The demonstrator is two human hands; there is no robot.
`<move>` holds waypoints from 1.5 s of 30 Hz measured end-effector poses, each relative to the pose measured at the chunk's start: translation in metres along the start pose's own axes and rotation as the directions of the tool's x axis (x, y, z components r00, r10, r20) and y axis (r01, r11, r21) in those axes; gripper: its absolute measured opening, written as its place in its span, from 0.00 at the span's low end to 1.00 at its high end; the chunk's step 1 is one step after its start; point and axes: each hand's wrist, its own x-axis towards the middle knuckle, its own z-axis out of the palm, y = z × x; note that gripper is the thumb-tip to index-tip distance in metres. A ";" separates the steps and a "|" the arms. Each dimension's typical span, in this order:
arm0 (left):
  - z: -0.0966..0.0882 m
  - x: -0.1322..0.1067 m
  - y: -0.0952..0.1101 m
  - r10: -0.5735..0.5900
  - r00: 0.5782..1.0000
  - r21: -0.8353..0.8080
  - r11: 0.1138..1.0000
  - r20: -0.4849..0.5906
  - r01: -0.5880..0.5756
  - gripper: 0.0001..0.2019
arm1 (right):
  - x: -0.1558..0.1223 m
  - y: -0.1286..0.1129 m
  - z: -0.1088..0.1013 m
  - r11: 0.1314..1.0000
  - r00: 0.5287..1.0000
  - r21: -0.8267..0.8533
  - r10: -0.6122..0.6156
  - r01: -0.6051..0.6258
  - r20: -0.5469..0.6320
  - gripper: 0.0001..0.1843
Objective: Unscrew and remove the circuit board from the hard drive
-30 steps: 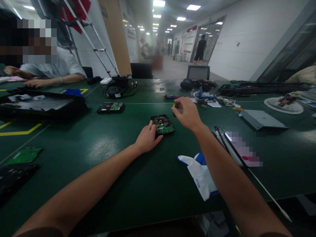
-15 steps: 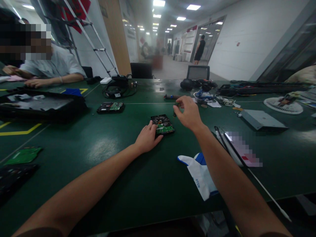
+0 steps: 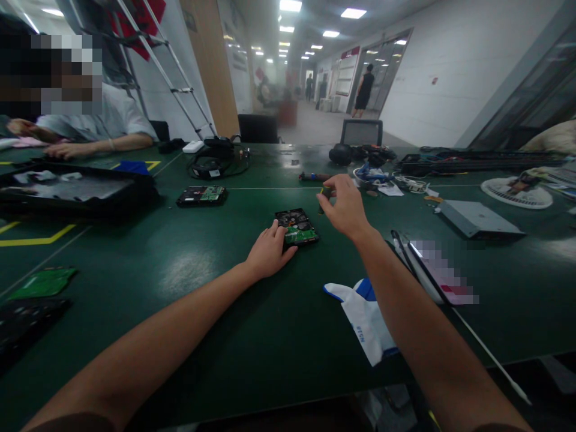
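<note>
A small hard drive (image 3: 297,227) with a green circuit board facing up lies on the green table (image 3: 216,312). My left hand (image 3: 269,252) rests on its near left corner, fingers curled against the casing. Above its right edge my right hand (image 3: 344,206) pinches the handle of a small screwdriver (image 3: 323,198), which stands nearly upright with its tip down by the drive.
A second hard drive (image 3: 201,195) lies farther left. A white and blue bag (image 3: 365,318) and thin rods (image 3: 468,327) lie near my right arm. A black tray (image 3: 72,193), cables (image 3: 218,163), a grey box (image 3: 477,218) and another person's arms (image 3: 90,144) are around.
My right hand has shifted slightly right and turned the screwdriver between its fingers. The left hand and the drive have stayed put.
</note>
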 end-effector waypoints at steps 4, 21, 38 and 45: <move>0.000 0.000 0.000 0.002 1.000 -0.003 1.000 -0.005 -0.002 0.29 | 0.001 -0.002 -0.002 1.000 1.000 -0.013 -0.028 0.028 0.014 0.10; 0.001 0.000 0.000 -0.002 1.000 -0.001 1.000 -0.012 0.002 0.28 | 0.000 -0.004 -0.004 1.000 1.000 -0.002 0.021 -0.021 0.010 0.09; 0.001 -0.001 0.000 -0.006 1.000 -0.004 1.000 -0.009 0.006 0.29 | 0.001 -0.003 -0.002 1.000 0.999 0.014 0.027 -0.028 0.028 0.13; 0.000 0.000 0.000 -0.015 1.000 -0.018 1.000 -0.008 0.015 0.28 | 0.000 -0.006 -0.004 1.000 0.999 -0.014 0.027 -0.026 0.025 0.10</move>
